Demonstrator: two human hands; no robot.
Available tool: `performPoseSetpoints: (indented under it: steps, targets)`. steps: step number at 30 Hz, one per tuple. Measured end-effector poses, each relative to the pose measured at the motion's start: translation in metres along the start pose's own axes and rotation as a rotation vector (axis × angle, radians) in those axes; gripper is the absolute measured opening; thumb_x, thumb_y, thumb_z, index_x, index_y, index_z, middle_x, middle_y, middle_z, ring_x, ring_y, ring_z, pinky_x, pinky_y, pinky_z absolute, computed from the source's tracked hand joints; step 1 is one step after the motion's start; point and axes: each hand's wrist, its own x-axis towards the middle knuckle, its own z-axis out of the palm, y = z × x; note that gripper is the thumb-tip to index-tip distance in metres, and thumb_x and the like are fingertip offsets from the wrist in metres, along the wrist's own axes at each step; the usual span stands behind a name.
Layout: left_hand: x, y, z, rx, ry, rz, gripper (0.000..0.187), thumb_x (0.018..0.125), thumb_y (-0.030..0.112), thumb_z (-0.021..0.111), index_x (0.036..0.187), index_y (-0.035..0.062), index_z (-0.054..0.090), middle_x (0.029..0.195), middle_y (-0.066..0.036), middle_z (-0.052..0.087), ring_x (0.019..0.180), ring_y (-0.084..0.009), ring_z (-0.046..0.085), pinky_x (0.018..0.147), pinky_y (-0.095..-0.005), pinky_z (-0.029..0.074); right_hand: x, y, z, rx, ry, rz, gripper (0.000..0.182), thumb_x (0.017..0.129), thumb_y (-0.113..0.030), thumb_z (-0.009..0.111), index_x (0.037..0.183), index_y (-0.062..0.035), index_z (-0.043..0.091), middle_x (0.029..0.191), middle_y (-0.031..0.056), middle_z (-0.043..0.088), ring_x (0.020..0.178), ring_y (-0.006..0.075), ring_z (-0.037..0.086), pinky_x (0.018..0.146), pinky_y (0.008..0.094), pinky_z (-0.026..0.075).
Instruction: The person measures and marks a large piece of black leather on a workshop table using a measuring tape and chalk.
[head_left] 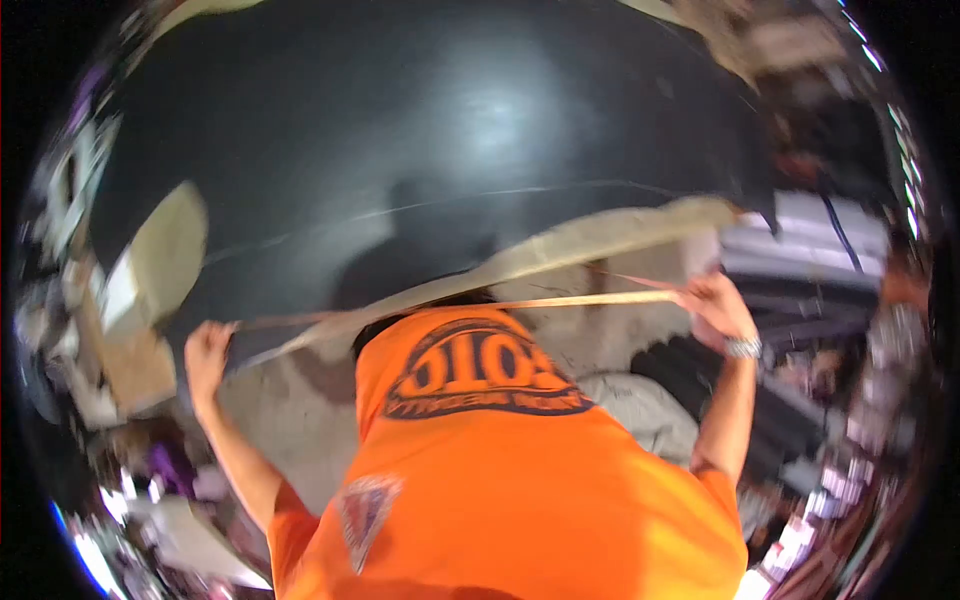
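Note:
A thin yellowish and pinkish measuring tape (pixel 590 299) is stretched sideways in front of my orange shirt. At its left end, my left hand (pixel 207 355) is closed in a pinch. My right hand (pixel 718 308), with a metal watch at the wrist, pinches the other end, and a short loose strand runs back from these fingers. Just beyond the tape spreads a large dark, smooth sheet (pixel 500 120) with a pale edge. A faint light line crosses it. Any markings on the tape are too blurred to read.
Dark rolls (pixel 690 390) and stacked white and dark material (pixel 800 240) lie to the right. On the left stand a pale rounded piece (pixel 175 250) and a brown cardboard-like piece (pixel 140 370). A grey bundle (pixel 640 405) lies on the floor. The surroundings are blurred.

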Motion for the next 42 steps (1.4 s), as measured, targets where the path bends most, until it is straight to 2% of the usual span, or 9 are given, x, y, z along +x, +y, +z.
performPoseSetpoints:
  steps: [4,10,16,18,23,27,34,39,42]
  targets:
    - [-0.028,0.002,0.015,-0.201,0.184,-0.169,0.018,0.089,0.020,0.072,0.086,0.0026,0.071,0.069,0.002,0.060,0.059,-0.0071,0.051,0.052,-0.0261,0.041,0.032,0.008,-0.022,-0.115,0.034,-0.090,0.037,0.086,-0.014,0.077,0.064,-0.0052,0.048,0.065,-0.0071,0.037,0.062,0.0071,0.033,0.052,0.0285,0.027]
    - [-0.010,-0.010,0.037,-0.527,0.371,-0.190,0.016,0.092,0.015,0.071,0.085,0.0010,0.069,0.070,0.002,0.063,0.059,-0.0058,0.051,0.055,-0.0243,0.041,0.086,0.052,-0.056,-0.048,-0.024,-0.170,0.029,0.087,-0.016,0.079,0.071,-0.0022,0.060,0.063,-0.0040,0.055,0.060,0.0045,0.046,0.054,0.0230,0.037]
    - [0.044,0.000,0.065,-0.181,0.614,-0.191,0.018,0.090,0.018,0.069,0.087,0.0003,0.071,0.071,-0.010,0.069,0.066,-0.0174,0.064,0.065,-0.0350,0.050,0.123,0.058,-0.081,0.010,-0.105,-0.102,0.026,0.086,-0.018,0.080,0.074,-0.0012,0.064,0.064,-0.0014,0.061,0.058,0.0059,0.052,0.053,0.0237,0.039]
    - [0.071,0.013,0.060,-0.154,0.680,-0.196,0.020,0.087,0.022,0.070,0.088,0.0022,0.072,0.075,-0.015,0.071,0.071,-0.0287,0.070,0.069,-0.0408,0.053,0.137,0.055,-0.092,-0.034,-0.088,-0.091,0.026,0.086,-0.018,0.080,0.074,-0.0017,0.064,0.065,-0.0002,0.063,0.057,0.0062,0.054,0.052,0.0231,0.040]
    - [0.131,0.025,0.051,0.114,0.811,-0.150,0.019,0.082,0.026,0.075,0.085,0.0074,0.075,0.094,-0.014,0.071,0.097,-0.0342,0.065,0.085,-0.0468,0.050,0.169,0.049,-0.104,-0.077,-0.039,-0.138,0.030,0.085,-0.020,0.081,0.068,-0.0031,0.062,0.059,0.0004,0.062,0.053,0.0070,0.055,0.050,0.0242,0.042]
    - [0.156,0.050,0.060,0.085,0.832,-0.217,0.021,0.081,0.032,0.077,0.084,0.0111,0.075,0.111,-0.011,0.066,0.118,-0.0338,0.052,0.097,-0.0480,0.042,0.177,0.060,-0.110,0.016,0.022,-0.113,0.033,0.086,-0.023,0.081,0.069,-0.0031,0.062,0.060,0.0008,0.062,0.054,0.0071,0.055,0.051,0.0245,0.043]
    - [0.165,0.048,0.080,0.093,1.049,-0.187,0.034,0.082,0.032,0.076,0.108,0.0128,0.066,0.113,-0.011,0.064,0.114,-0.0331,0.052,0.099,-0.0467,0.038,0.170,0.039,-0.106,-0.110,0.071,-0.119,0.026,0.088,-0.016,0.077,0.072,-0.0015,0.062,0.062,-0.0022,0.059,0.054,0.0062,0.052,0.052,0.0243,0.042]
    - [0.162,0.050,0.086,0.227,1.105,-0.191,0.025,0.085,0.037,0.072,0.095,0.0135,0.073,0.111,-0.011,0.065,0.112,-0.0330,0.054,0.094,-0.0464,0.043,0.191,0.032,-0.119,-0.159,0.052,-0.153,0.023,0.088,-0.014,0.076,0.071,-0.0033,0.062,0.063,-0.0036,0.057,0.057,0.0056,0.048,0.050,0.0256,0.038]
    - [0.155,0.061,0.078,0.538,1.074,-0.238,0.025,0.083,0.037,0.069,0.093,0.0137,0.074,0.095,-0.016,0.070,0.090,-0.0392,0.065,0.082,-0.0518,0.051,0.213,0.031,-0.121,-0.256,0.055,-0.349,0.022,0.086,-0.009,0.072,0.069,-0.0047,0.059,0.060,-0.0046,0.052,0.055,0.0061,0.044,0.050,0.0268,0.037]
